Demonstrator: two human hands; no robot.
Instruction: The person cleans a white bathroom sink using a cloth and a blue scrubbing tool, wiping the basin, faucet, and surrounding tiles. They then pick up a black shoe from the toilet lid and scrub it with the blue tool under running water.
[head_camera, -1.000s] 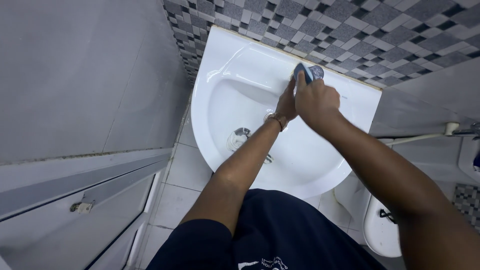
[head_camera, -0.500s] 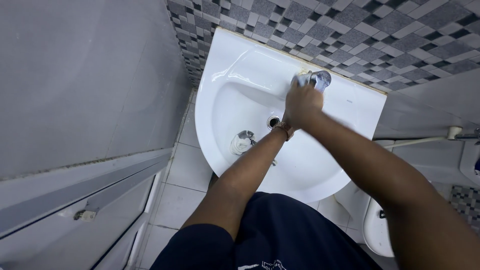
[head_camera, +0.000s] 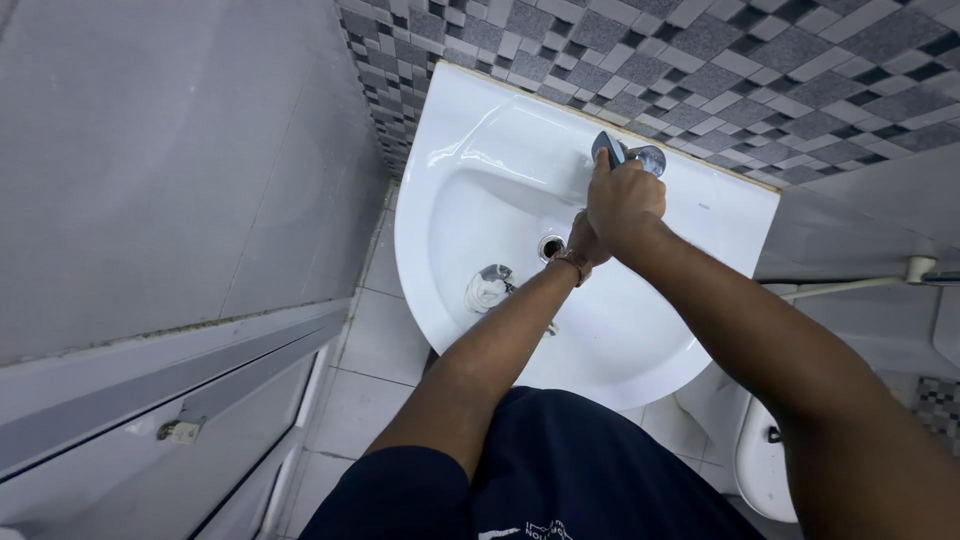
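The right hand (head_camera: 625, 200) is closing around a blue sponge (head_camera: 607, 148), fingers pressed together on it, and pressing its edge against the chrome tap (head_camera: 648, 160) at the back of the white sink (head_camera: 480, 140). The sponge is sticking up above the knuckles, touching the tap on its left side, just in front of the grey mosaic wall (head_camera: 720, 60). The left hand (head_camera: 582, 240) is sitting under and behind the right wrist, mostly hidden; whether it is gripping the tap's spout or only resting near it, I cannot tell. A metal bracelet (head_camera: 570, 262) is showing on that wrist.

As a judgement of progress: the scrubbing is sitting on the tap itself, so the fixture is the part being worked. The basin is looking bright and glossy on its left rim and bowl, with no foam or smears showing, which suggests it is either already wiped or not yet soaped; the pictures cannot settle which. The drain (head_camera: 549, 246) is open and unblocked. A small clear cup-like item (head_camera: 487, 287) is lying inside the bowl, not yet removed. No water is running that I can see.
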